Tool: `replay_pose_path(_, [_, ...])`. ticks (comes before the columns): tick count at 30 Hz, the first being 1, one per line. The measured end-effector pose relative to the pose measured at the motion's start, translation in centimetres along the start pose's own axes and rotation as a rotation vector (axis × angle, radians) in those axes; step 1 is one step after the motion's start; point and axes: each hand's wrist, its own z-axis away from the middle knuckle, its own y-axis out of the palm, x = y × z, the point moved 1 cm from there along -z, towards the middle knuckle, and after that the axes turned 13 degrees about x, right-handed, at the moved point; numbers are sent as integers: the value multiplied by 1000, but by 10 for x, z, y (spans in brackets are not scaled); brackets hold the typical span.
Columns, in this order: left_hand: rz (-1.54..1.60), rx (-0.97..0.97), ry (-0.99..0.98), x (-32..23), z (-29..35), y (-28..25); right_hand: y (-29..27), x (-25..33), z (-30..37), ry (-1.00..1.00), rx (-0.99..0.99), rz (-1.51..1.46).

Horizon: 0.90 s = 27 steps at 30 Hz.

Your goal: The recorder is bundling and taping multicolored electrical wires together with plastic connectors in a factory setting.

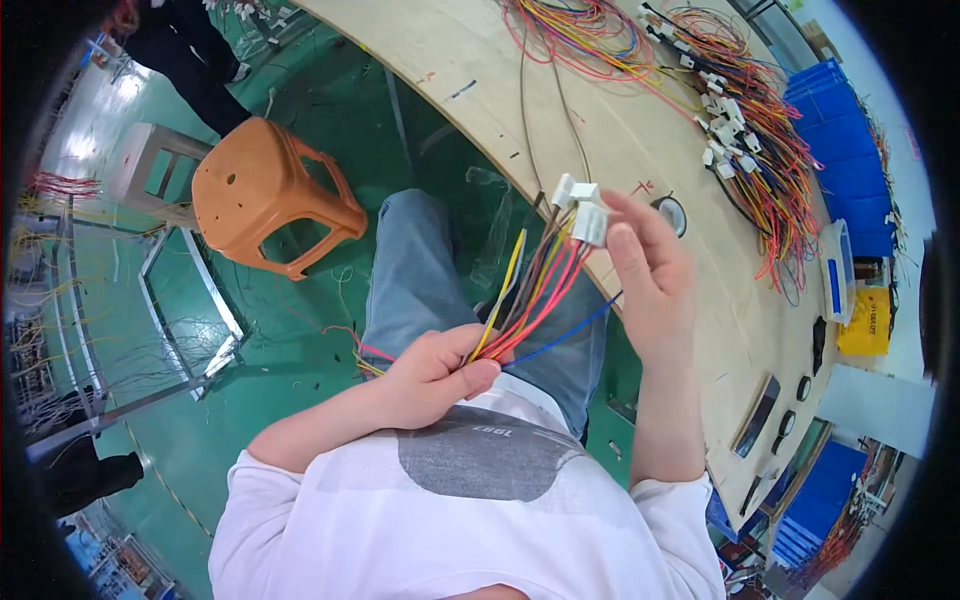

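Note:
My left hand (435, 375) is closed round a bundle of wires (535, 300) in yellow, red, pink, brown and black, held above my lap. White plastic connectors (563, 190) cap the upper ends of several of these wires. At the table's edge, the thumb and forefinger of my right hand (655, 275) pinch one white connector (590, 226) of the bundle. A blue wire (565, 340) runs off from the bundle to the right, passing under my right wrist. Wire ends (372, 355) stick out to the left, behind my left hand.
The curved wooden table (620, 130) carries a large heap of wire harnesses (745, 130) with white connectors, plus tape rolls (670, 215). Blue bins (830, 150) line its far right side. To the left stand an orange stool (250, 190) and a metal frame (190, 300); another person's legs (185, 70) show behind.

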Motion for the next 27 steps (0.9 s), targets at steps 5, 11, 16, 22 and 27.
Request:
replay_pose_path(5, [12,-114,-34,7,-1,-2,5,4,-10,-100,149,-165])
replay_pose_path(11, [216,-238,-36,16,-4,-8,6,-4,-10,-355,6,131])
replay_pose_path(16, [618,-316,-260,19,-20,-31,13,-4,0,-708,4,420])
replay_pose_path(22, [990,-617,-31,52,-34,-47,20,-29,17,-445,80,175])
replay_pose_path(27, [825,-919,-224,97,-50,-66,-12,-45,13,84,-297,299])
